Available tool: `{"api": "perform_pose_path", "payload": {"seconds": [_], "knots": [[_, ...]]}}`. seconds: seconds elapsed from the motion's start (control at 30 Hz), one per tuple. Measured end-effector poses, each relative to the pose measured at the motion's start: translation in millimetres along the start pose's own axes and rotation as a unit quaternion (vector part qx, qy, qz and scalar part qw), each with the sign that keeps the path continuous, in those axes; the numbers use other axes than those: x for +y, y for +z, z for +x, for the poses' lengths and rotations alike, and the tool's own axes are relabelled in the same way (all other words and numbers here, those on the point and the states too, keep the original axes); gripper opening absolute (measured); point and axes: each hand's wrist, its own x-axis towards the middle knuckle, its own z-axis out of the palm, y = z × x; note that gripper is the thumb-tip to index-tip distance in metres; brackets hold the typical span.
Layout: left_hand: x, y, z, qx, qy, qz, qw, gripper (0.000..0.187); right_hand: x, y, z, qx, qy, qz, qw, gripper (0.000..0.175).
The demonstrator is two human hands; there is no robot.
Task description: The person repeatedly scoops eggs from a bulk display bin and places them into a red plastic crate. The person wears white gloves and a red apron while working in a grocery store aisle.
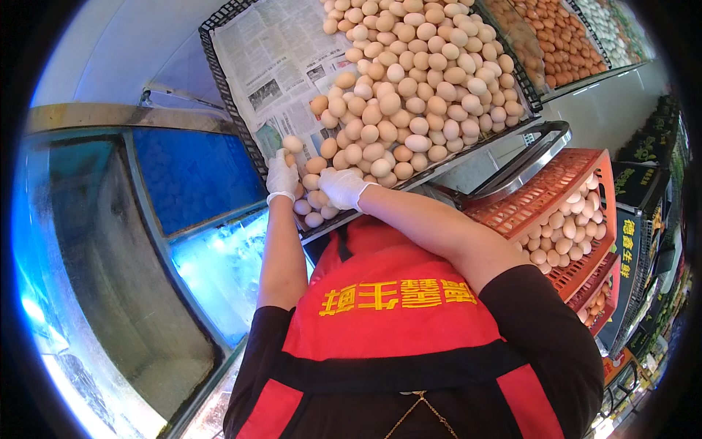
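Observation:
Pale brown eggs [389,104] lie heaped on newspaper [274,60] in a shallow black plastic crate [227,101]. At the crate's near left corner is my left hand [281,174], in a white glove, its fingers at an egg [292,144] and a browner one beside it. My right hand [341,188], gloved too, rests among the eggs just to the right, fingers bent down and partly hidden. Whether it grips an egg cannot be made out. Several whiter eggs [313,219] sit between the hands and the crate's near edge.
Stacked red plastic baskets [548,181] of eggs stand at the right, beside a metal-edged black frame [521,164]. Farther back are brown eggs [565,44] and pale eggs [603,33]. Glass-walled tanks [131,181] and a blue crate [197,175] lie at the left.

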Motion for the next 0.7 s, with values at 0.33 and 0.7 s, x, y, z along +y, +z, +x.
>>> {"api": "perform_pose_path", "payload": {"seconds": [0.33, 0.7], "knots": [[4.8, -10.7, 11.3, -0.056, 0.014, 0.076, 0.995, 0.023, 10.6, -1.5, 0.5, 0.059, -0.125, -0.236, 0.962, 0.015], [-1.9, -7.7, 59.7, -0.104, 0.142, -0.027, 0.984, 0.043, 17.1, -103.1, -147.0, 0.17, -0.041, -0.124, 0.977, 0.019]]}}
